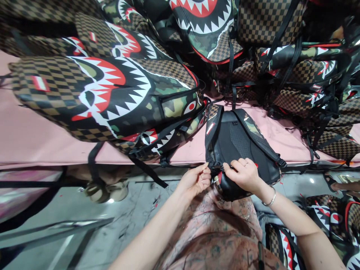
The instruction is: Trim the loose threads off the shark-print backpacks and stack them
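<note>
Closest in, a patterned brown-pink garment point(222, 240) lies just below the backpack point(242, 146) being worked on. Also on the near side of the backpack, a bracelet point(270, 198) circles the right wrist. The left hand point(199, 179) is at the left of the backpack's lower end, thumb and fingers pinched narrow on a short black strap point(216, 166). The right hand point(243, 174), a ring on one finger, lies over that same lower end, its thumb and forefinger closed on the strap from the other side. The backpack itself rests with its black padded back and shoulder straps facing up, its lower end jutting over the near edge of a pink table point(191, 150). Down to the right of the backpack, more shark-print bags point(323, 213) are on the floor; down to its left, beige shoes point(118, 191) show beneath the table. Left of the backpack on the table lies a big checkered bag point(118, 99) with a toothed mouth, partly over another bag point(164, 140). Beyond the backpack to the right, similar bags point(295, 99) are heaped, their straps tangled, and straight past it a camouflage-and-check bag point(208, 32) shows a white-toothed mouth.
</note>
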Available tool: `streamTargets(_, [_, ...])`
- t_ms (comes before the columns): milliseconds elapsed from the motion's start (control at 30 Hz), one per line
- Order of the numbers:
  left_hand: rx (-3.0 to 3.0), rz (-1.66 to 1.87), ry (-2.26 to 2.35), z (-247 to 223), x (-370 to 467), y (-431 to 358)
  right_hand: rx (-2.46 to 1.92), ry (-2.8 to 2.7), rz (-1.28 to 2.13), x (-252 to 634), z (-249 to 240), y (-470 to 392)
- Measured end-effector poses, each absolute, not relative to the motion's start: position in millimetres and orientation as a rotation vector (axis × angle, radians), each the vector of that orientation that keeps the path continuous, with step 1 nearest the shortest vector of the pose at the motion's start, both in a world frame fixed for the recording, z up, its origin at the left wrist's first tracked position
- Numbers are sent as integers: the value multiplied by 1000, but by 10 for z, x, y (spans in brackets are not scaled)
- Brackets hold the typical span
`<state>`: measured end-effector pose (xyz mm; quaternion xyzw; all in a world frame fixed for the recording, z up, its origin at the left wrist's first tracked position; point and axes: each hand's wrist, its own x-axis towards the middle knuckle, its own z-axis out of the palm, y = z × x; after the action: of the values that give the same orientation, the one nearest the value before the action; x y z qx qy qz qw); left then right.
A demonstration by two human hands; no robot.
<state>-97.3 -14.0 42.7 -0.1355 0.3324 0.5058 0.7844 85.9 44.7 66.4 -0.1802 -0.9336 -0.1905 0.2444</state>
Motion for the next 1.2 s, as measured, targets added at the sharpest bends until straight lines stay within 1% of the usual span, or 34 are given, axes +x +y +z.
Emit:
streamTargets(133, [-293,1088,708,427,-972,-145,-491,-2563,-514,854,642,452])
streamTargets(500, [-301,1071,691,430,-991,-134,-454,-2456,-446,899,378,588])
streamTargets(600, [-295,1074,683,425,-997,-139,-448,-2445,-379,893,351,634])
streamTargets(667, [-289,1074,678,418,-1000,-148,-485,-2458,-246,888,321,657])
streamTargets(733, [-280,1072,675,406,-1002,-161,-538,-2471,-35,881,291,675])
streamTargets(867, [-248,1057,670,364,-1014,-181,-637,-2424,489,855,273,718])
streamTargets(1033, [-169,1059,681,321,-1071,-162,-752,-2195,1121,824,323,752])
streamTargets(1100, [-114,1075,708,340,-1068,-185,-784,-2095,1226,816,346,703])
streamTargets(1200, [0,1143,798,384,-994,-263,-926,-1921,1268,805,315,596])
